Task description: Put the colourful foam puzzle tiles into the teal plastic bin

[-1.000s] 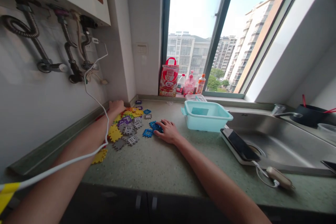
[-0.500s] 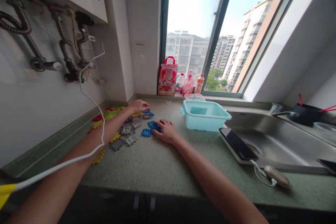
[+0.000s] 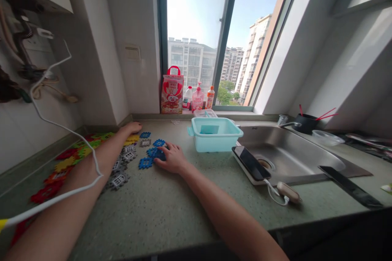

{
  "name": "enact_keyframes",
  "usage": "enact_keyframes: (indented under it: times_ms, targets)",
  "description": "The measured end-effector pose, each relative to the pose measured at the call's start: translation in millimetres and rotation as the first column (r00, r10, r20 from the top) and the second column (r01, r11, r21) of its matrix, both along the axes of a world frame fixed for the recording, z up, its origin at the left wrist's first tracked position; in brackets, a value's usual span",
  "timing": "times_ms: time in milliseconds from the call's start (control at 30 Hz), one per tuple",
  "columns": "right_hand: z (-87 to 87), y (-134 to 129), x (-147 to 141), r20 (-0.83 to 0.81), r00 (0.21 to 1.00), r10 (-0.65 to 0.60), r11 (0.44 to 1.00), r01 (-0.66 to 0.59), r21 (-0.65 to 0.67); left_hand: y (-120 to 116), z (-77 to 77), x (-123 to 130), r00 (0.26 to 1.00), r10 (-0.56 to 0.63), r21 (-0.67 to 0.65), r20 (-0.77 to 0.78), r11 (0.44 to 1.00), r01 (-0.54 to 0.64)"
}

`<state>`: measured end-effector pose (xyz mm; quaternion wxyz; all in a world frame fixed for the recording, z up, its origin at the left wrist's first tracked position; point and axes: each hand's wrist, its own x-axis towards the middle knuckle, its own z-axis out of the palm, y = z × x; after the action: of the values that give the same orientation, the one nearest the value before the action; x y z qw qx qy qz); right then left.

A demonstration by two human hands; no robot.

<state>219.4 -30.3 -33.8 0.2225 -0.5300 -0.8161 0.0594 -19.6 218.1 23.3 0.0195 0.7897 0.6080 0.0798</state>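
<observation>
At the far left of the counter lies my left hand (image 3: 134, 127). Its fingers are curled together beside yellow plastic interlocking tiles (image 3: 132, 138), and anything within them is hidden. A separate blue tile (image 3: 145, 135) lies just to its right, with a grey tile (image 3: 145, 142) nearer to me. My right hand (image 3: 174, 158) rests palm down, fingers apart, with thumb and fingertips over blue interlocking tiles (image 3: 152, 152). Another blue tile (image 3: 145, 163) sits left of the thumb. Grey window-shaped tiles (image 3: 119, 180) are partly hidden by my left forearm.
A turquoise plastic tub (image 3: 217, 142) stands right of my right hand, beside the steel sink (image 3: 275, 177). A phone (image 3: 251, 163) lies by the sink edge, cabled to a beige device (image 3: 288, 192). A white cable (image 3: 97, 159) hangs across my left forearm. Bottles (image 3: 198, 98) line the windowsill.
My view has turned to the right. My left hand has drawn away from the blue tile, leftward. The right hand stays at the blue tiles, and more of them show.
</observation>
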Motion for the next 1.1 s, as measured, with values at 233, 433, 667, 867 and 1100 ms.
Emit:
enact_keyframes:
  times_ms: [233,433,667,867,1100]
  targets:
    - [1.6,0,0,-0.027,1.0,-0.01,1.0,0.01,-0.01,-28,-4.9,17,0.975,-0.215,-0.065,-0.048,0.975,0.212]
    - [-2.3,2,-1,-0.008,1.0,-0.029,1.0,0.029,0.002,-84,-9.0,37,0.915,-0.404,-0.041,-0.007,0.914,0.403]
    - [-4.4,3,-1,-0.012,0.999,-0.038,0.999,0.038,-0.002,-124,0.2,31,0.962,-0.249,0.148,0.11,0.961,0.232]
    - [-5.7,3,-1,-0.015,1.0,-0.016,1.0,0.016,-0.002,-143,14.5,-18,0.997,0.0,0.204,0.076,0.979,-0.016]
    - [-8.3,4,-3,-0.014,1.0,-0.022,1.0,0.022,0.014,-238,-39.8,6,0.986,-0.163,0.224,0.019,0.962,0.154]
